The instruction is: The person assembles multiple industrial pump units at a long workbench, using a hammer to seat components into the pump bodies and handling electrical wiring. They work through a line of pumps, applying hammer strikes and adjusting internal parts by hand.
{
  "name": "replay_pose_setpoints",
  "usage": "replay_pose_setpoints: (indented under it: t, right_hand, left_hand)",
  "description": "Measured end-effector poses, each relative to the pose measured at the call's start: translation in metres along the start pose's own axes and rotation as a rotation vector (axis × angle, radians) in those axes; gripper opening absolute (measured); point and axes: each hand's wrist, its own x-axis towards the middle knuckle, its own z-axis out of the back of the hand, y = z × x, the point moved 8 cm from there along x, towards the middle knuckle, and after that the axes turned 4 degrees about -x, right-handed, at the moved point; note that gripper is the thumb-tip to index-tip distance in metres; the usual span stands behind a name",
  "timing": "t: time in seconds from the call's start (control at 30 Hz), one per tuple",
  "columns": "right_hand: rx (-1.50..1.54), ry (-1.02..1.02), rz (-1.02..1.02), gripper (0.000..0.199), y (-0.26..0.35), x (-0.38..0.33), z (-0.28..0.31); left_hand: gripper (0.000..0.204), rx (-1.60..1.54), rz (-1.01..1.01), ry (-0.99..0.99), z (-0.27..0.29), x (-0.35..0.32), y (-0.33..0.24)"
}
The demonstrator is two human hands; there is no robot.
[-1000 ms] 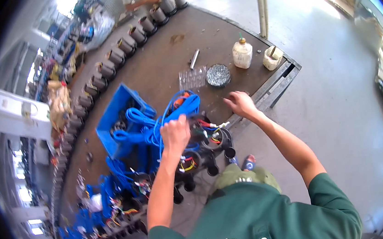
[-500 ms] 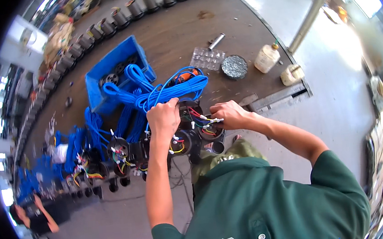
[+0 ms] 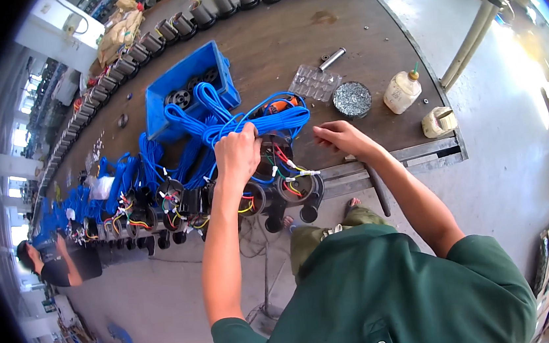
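My left hand (image 3: 238, 154) is closed at the back edge of a black motor housing (image 3: 300, 189), against a coil of blue cable (image 3: 263, 125). What its fingers grip is hidden behind the hand. Red, yellow and green wires with white connectors (image 3: 301, 171) stick out of the housing's round opening. My right hand (image 3: 345, 139) hovers over the table to the right of the housing, apart from it. Its fingers are curled together, and whatever may be between them is not visible.
A blue crate (image 3: 159, 90) with black wheel-like parts stands behind the cables. Farther right are a clear blister tray (image 3: 315, 83), a dish of small metal pieces (image 3: 352, 100), a white bottle (image 3: 402, 92) and a cut-off container (image 3: 438, 122). Another person (image 3: 68, 264) works at far left.
My right hand has left the wires and moved right and up, away from the housing. My left hand stays at the housing beside the cable. The whole view has shifted slightly.
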Motion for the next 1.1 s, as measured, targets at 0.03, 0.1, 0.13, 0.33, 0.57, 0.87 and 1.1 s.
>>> replay_pose_setpoints:
  t: [0.03, 0.1, 0.13, 0.33, 0.57, 0.87, 1.1]
  right_hand:
    - [0.058, 0.04, -0.045, 0.059, 0.006, 0.006, -0.003]
    - [0.282, 0.159, -0.109, 0.061, 0.022, 0.014, -0.022]
    - [0.454, 0.235, -0.125, 0.062, 0.034, 0.014, -0.036]
    - [0.756, 0.376, -0.221, 0.034, 0.06, 0.035, -0.055]
    - [0.942, 0.184, 0.036, 0.045, 0.076, 0.027, -0.044]
    - [0.155, -0.096, 0.004, 0.048, 0.092, 0.024, -0.023]
    - [0.453, 0.003, -0.262, 0.035, 0.049, 0.023, -0.022]
  left_hand:
    - [0.012, -0.008, -0.039, -0.055, 0.0, 0.004, -0.009]
    - [0.006, -0.042, -0.217, -0.284, 0.004, 0.004, -0.035]
    - [0.005, -0.111, -0.325, -0.366, 0.003, 0.001, -0.048]
    - [0.032, -0.275, -0.55, -0.526, 0.008, -0.021, -0.069]
    - [0.044, -1.725, 0.339, 0.051, -0.091, -0.034, -0.014]
    - [0.059, -0.569, 0.005, -0.405, -0.034, -0.028, -0.011]
    - [0.046, -0.539, -0.034, -0.495, -0.033, -0.039, -0.034]
